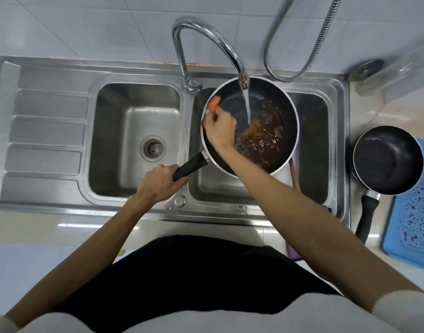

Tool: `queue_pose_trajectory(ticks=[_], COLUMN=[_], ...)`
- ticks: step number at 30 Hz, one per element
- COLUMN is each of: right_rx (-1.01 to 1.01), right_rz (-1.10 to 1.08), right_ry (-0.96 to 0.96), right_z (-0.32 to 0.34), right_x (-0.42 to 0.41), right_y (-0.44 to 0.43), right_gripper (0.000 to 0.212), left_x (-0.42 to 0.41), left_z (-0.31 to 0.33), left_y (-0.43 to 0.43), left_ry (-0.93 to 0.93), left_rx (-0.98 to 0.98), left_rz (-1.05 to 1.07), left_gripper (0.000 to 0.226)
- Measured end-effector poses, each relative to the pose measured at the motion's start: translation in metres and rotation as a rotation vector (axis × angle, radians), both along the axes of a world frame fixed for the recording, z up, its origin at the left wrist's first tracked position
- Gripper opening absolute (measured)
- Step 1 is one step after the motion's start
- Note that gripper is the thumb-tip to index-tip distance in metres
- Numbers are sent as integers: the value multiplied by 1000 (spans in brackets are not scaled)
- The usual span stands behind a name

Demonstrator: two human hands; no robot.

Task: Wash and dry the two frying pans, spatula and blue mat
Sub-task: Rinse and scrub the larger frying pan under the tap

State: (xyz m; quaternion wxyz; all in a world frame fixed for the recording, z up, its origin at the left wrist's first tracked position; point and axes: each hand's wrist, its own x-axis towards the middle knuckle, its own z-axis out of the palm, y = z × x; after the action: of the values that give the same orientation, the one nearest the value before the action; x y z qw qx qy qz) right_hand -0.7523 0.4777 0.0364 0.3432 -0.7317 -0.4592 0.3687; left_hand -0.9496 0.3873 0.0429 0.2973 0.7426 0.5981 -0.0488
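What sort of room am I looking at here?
Most likely a home kitchen: a steel double sink below a tiled wall, a tap running into a dirty frying pan, and a second pan partly over a blue mat.

orange scrubber (214, 103): blurred and mostly covered by the right grip (220, 131); its kind cannot be told.
large frying pan (273, 106): the handle's end is buried in the left grip (161, 182).
spatula (296, 180): only a wooden stretch shows below the pan; the forearm hides the rest.
blue mat (415, 212): cut off by the right edge, partly under the small frying pan (388, 159).
clear container (379, 75): smeared, contents unreadable.
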Motion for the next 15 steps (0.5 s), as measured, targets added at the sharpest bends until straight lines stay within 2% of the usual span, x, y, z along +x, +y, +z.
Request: queue_pose_trajectory(ticks=[3,6,9,10,13,15], right_rx=[-60,-60,42,57,52,62], right_rz=[-131,-94,60,184,570,695], right_ry=[124,25,-309,-425,-940,-1096], right_z=[5,-7,-17,-16,-9,-1], right_x=[15,34,63,77,117,137], right_y=[25,34,37,36,43,47], right_gripper=[18,27,30,36,54,32], left_x=[-7,-13,-15,-15,-19,-23], left_z=[3,8,12,12,13,12], left_y=[-8,-10,-7,-5,-1,2], left_ry=[-4,5,48,57,54,53], left_rx=[-6,-9,-5,0,8,37], left_rz=[15,34,24,19,0,-10], left_gripper=[45,45,44,45,46,49])
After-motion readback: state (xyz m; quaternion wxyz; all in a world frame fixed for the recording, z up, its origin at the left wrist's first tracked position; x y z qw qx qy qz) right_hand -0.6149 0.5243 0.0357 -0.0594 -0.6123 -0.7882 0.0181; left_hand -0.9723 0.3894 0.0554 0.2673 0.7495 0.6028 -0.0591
